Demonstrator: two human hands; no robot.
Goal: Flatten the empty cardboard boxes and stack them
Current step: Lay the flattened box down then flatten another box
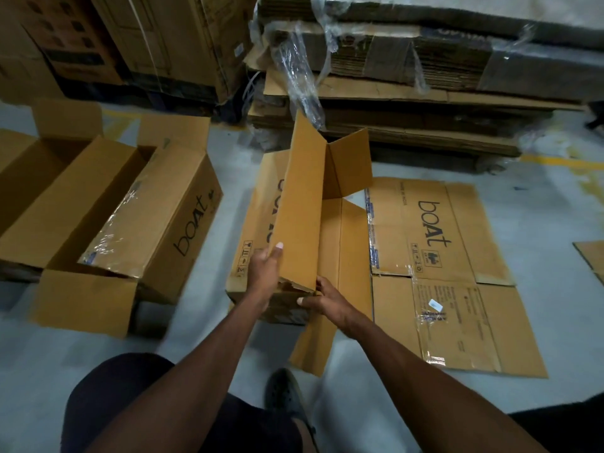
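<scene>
You are folding down a box while two open ones are waiting on your left.

Furthest left, the open boxes [108,223] are sitting upright on the grey floor [539,223], not yet flattened. In the middle, your left hand [266,268] is gripping the near edge of the raised panel on the half-collapsed box [307,204], and your right hand [322,297] is pinching the torn lower corner beside it. To the right, a flattened box [457,273] is lying flat, touching the one you are working on. The panel is likely to spring back or tear further at that ragged corner if you are pressing unevenly. Wrapped cardboard stacks [425,76] are crowding the back of this dim storeroom.
</scene>
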